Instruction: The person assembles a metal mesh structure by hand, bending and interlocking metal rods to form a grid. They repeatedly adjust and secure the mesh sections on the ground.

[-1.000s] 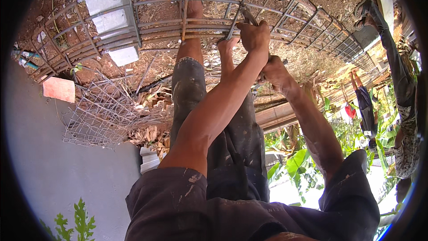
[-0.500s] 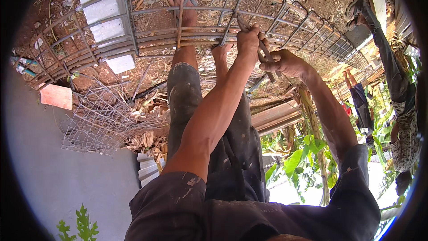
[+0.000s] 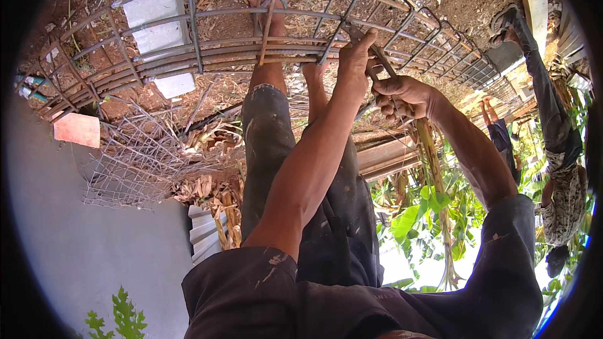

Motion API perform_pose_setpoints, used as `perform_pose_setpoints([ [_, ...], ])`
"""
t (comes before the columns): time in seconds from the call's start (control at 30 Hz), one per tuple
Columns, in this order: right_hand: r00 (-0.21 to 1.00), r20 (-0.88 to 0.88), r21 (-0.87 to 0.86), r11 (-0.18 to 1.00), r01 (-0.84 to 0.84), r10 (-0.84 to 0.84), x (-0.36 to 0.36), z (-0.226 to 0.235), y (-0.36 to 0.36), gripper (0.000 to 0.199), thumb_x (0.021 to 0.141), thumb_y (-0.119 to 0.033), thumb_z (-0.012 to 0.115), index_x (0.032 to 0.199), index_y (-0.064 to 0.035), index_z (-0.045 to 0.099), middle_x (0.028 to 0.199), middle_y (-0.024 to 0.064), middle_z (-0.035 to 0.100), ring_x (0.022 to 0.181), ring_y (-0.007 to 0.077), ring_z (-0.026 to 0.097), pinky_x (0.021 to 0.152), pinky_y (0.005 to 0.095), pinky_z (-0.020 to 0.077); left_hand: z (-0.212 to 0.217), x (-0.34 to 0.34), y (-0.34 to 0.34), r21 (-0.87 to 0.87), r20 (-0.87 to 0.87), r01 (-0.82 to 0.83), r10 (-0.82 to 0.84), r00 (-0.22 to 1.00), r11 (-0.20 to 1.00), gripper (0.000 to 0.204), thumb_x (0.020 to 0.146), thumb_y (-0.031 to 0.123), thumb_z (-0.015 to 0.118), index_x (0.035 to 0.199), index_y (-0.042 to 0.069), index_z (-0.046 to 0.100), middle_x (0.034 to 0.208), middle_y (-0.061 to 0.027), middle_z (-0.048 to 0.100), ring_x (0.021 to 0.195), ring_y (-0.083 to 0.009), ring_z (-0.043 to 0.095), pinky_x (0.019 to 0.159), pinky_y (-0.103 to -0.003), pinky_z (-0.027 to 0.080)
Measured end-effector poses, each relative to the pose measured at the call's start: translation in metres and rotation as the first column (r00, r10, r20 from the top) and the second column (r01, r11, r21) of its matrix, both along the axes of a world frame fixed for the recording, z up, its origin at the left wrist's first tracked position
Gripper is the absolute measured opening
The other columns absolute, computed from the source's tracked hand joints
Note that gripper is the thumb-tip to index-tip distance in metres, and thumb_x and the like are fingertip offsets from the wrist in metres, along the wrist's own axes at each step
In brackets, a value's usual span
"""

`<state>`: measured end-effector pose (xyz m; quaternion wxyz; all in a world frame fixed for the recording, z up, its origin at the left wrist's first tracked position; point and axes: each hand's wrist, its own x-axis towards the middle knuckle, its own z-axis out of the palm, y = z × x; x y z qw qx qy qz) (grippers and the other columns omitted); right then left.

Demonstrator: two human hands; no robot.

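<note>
A pair of metal pincers (image 3: pixel 388 66) is held between my two hands against a rebar cage (image 3: pixel 289 14). My left hand (image 3: pixel 357 56) closes around the tool near its head, beside a stirrup. Its finger undersides are hidden. Lower and to the right, my right hand (image 3: pixel 405 95) grips the handles, which stand apart. The dark jaws (image 3: pixel 353 30) reach toward the crossing of a stirrup (image 3: pixel 339 22) and a long bar. Whether they bite on wire there is too small to tell.
Pale blocks (image 3: pixel 151 16) lie under the cage at left, near an orange-red block (image 3: pixel 76 130) and a loose heap of wire mesh (image 3: pixel 135 163). A grey wall (image 3: pixel 81 238) fills the left side. Another person (image 3: pixel 553 107) stands at the right, with someone further off (image 3: pixel 500 141).
The pincers' handles have spread apart, and my right hand has shifted slightly up and right. My left hand stays by the same stirrup. The whole view has shifted a little.
</note>
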<state>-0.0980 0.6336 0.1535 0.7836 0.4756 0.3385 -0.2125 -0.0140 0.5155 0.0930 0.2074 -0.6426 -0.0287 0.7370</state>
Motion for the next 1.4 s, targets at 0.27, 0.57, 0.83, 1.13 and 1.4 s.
perform_pose_setpoints([
  [0.27,0.995,-0.071,-0.190,0.979,-0.077,0.064,-0.023,0.003,-0.025,0.067,0.094,-0.056,0.043,0.126,0.0030,0.050,0.116,0.0219,0.062,0.101,0.0307,0.064,0.088,0.0482,0.0517,-0.006,0.004,0.007,-0.298,-0.012,0.015,-0.020,1.000,0.955,0.043,0.081,0.046,0.073,0.077,0.009,0.053,0.061,0.0023,0.051,0.036,-0.0083,0.040,0.032,-0.023,0.028],
  [0.57,0.996,-0.075,-0.219,0.973,-0.070,0.054,-0.005,-0.006,0.002,0.056,0.097,-0.047,0.046,0.119,0.0034,0.056,0.109,0.0195,0.064,0.102,0.0292,0.063,0.090,0.0453,0.0511,-0.018,0.014,0.028,-0.341,-0.007,0.067,-0.074,0.997,0.938,0.044,0.081,0.048,0.073,0.085,0.007,0.056,0.060,0.0054,0.039,0.041,-0.0049,0.034,0.034,-0.023,0.028],
  [0.83,0.986,-0.167,-0.199,0.979,-0.052,0.018,0.030,-0.016,0.023,0.051,0.096,-0.047,0.048,0.114,-0.0006,0.059,0.101,0.0136,0.066,0.091,0.0242,0.065,0.082,0.0433,0.0532,-0.006,0.014,0.011,-0.360,-0.085,0.207,-0.253,0.964,0.910,0.040,0.085,0.044,0.070,0.093,0.007,0.059,0.068,0.0022,0.050,0.046,-0.0058,0.043,0.040,-0.023,0.033],
  [1.13,0.969,-0.125,-0.135,0.971,0.197,-0.214,0.041,-0.005,0.016,0.037,0.084,-0.041,0.070,0.089,-0.0057,0.062,0.082,0.0063,0.065,0.073,0.0194,0.064,0.063,0.0342,0.0540,-0.026,0.022,0.024,0.076,-0.165,-0.155,0.166,0.972,0.985,0.018,0.094,0.024,0.057,0.091,0.007,0.052,0.071,-0.0072,0.054,0.064,-0.0215,0.057,0.058,-0.037,0.050],
  [1.4,0.106,-0.650,0.134,0.251,-0.959,0.753,0.014,0.000,-0.013,0.059,0.069,-0.036,0.072,0.112,0.0029,0.060,0.106,0.0251,0.065,0.103,0.0379,0.062,0.089,0.0434,0.0498,-0.053,-0.026,0.071,-0.162,0.416,0.373,-0.280,0.865,0.914,0.038,0.092,0.032,0.060,0.094,-0.005,0.052,0.074,-0.0151,0.060,0.057,-0.0272,0.061,0.050,-0.041,0.051],
])
